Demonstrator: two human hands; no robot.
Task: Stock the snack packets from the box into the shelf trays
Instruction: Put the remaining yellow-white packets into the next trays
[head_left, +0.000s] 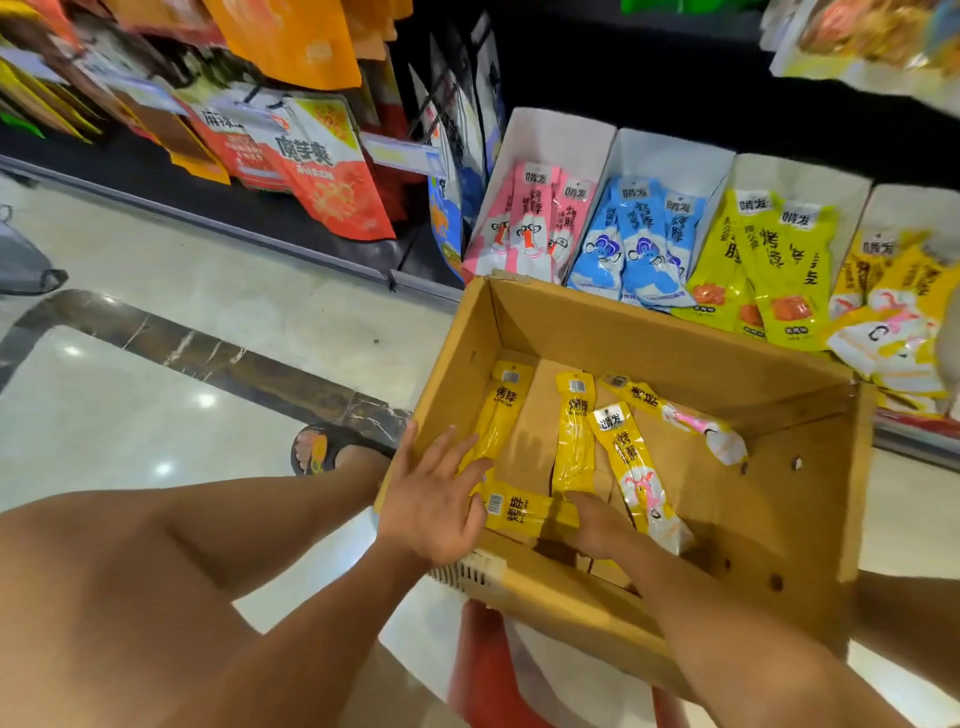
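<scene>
An open cardboard box (779, 509) sits in front of me with several long yellow snack packets (574, 436) lying loose on its bottom. My left hand (431, 499) reaches over the box's left wall. Its straight, spread fingers touch one upright packet (501, 410) and the left end of a crosswise packet (524, 512). My right hand (597, 525) lies inside the box over that packet's right end; whether its fingers curl under it is hidden. Behind the box, white shelf trays hold pink (524, 223), blue (634, 244), yellow-green (774, 260) and yellow-orange packets (893, 312).
A red stool (483, 670) stands under the box. Large hanging snack bags (322, 176) fill the shelf at the left. My sandalled foot (322, 447) is on the glossy tiled floor (156, 374). A grey bag (21, 260) lies at the far left.
</scene>
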